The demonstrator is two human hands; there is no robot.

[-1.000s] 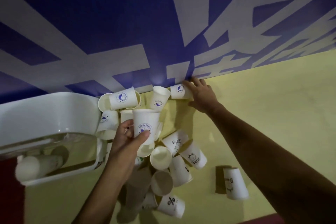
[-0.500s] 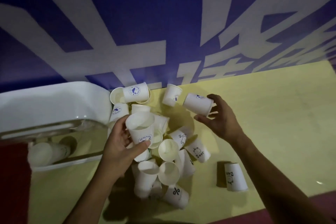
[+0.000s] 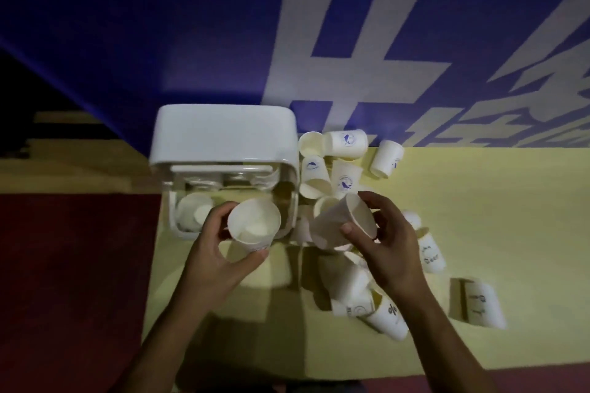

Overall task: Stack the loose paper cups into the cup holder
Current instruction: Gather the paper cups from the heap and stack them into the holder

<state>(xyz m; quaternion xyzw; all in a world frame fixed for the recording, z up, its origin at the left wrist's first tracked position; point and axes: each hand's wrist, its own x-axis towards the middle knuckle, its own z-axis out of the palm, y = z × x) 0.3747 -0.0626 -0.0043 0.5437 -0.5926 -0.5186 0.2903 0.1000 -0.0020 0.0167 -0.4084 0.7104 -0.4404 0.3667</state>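
White plastic fills the left of our view: the cup holder (image 3: 223,140) now sits squarely ahead of us, where a second ago it was pushed off to the left edge. Through its clear front (image 3: 230,182) we see cups already inside — one lies in the left compartment (image 3: 193,215); the middle and right compartments are too dim and glassy for us to call.

Our left hand (image 3: 220,249) holds a cup (image 3: 253,225) just in front of the holder, mouth toward us, fingers curled round its wall and thumb under the base end. It looks like more than one cup nested together, since we see an inner rim inside — though we cannot count them.

Moving right, our right hand (image 3: 383,242) has come back from the wall, where it was reaching for a cup a second ago. It now pinches that single cup (image 3: 343,222) between thumb and fingers, tilted with its base toward the left hand's cup. We judge the next move is to nest it there, so the stack is growing before it goes into the holder.

Further right, the loose cups (image 3: 346,155) lie scattered on the yellow table (image 3: 495,233) — several against the blue wall (image 3: 159,25), more under our right wrist, and one apart at the far right (image 3: 482,305). Plenty remain, so we are early in the job.
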